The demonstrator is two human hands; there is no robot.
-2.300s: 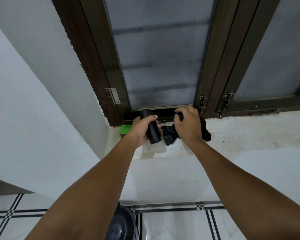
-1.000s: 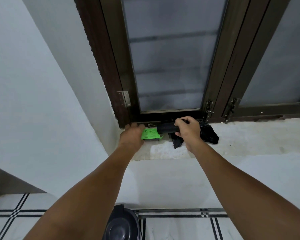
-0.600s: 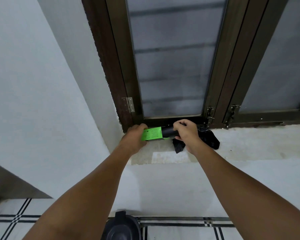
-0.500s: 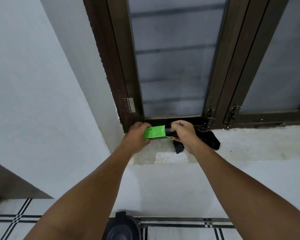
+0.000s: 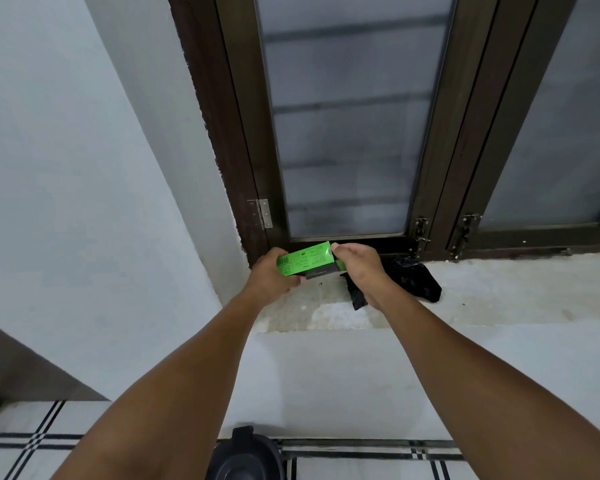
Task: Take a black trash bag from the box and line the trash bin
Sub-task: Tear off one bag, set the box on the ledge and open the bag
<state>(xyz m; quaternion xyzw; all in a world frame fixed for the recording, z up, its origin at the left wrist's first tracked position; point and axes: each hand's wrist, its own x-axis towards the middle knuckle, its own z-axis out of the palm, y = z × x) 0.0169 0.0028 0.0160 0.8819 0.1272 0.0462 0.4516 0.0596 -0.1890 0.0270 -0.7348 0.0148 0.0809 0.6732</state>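
One green box [image 5: 305,262] sits in my left hand [image 5: 270,276], which grips its left end; my right hand [image 5: 355,268] pinches its right end. The black roll that stuck out half a second ago is now inside. One loose black trash bag [image 5: 413,280] lies on the sill [image 5: 499,289] just right of my right hand. One bin [image 5: 245,460] stands below.

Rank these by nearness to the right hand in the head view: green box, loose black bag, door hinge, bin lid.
Measured from the right hand:
1. Green box, touching its fingertips, on its left.
2. Loose black bag, on the sill just right of it.
3. Door hinge, up and left on the frame.
4. Bin lid, far below on the floor.
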